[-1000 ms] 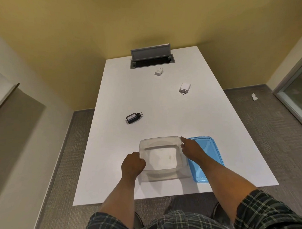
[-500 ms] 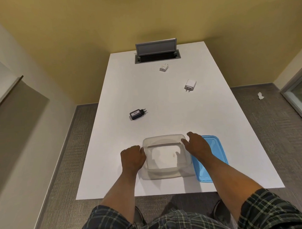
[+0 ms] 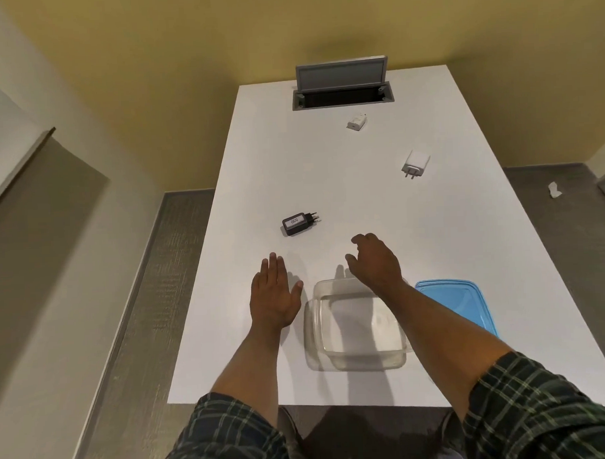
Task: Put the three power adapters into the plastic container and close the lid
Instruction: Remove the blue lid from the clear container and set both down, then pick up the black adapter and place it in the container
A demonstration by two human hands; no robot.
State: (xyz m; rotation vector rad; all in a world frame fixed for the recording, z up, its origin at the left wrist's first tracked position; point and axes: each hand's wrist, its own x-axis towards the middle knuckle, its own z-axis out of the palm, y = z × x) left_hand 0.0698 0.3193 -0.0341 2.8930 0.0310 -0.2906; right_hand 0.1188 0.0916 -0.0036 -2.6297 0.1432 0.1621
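Observation:
A clear plastic container point(image 3: 358, 334) stands open near the table's front edge, with nothing inside. Its blue lid point(image 3: 458, 301) lies flat just to the right of it. A black power adapter point(image 3: 296, 223) lies left of centre. One white adapter point(image 3: 416, 163) lies to the right with its prongs toward me, and a smaller white adapter point(image 3: 356, 121) lies further back. My left hand point(image 3: 274, 292) is flat and open, left of the container. My right hand point(image 3: 376, 261) hovers over the container's far rim, fingers loosely curled and holding nothing.
The white table point(image 3: 361, 199) has an open grey cable hatch point(image 3: 342, 87) at its far end. Yellow walls stand behind the table. A scrap of white paper point(image 3: 554, 190) lies on the grey carpet to the right.
Both hands have let go of the container's sides and moved forward. The left hand has opened flat; the right hand has risen past the far rim.

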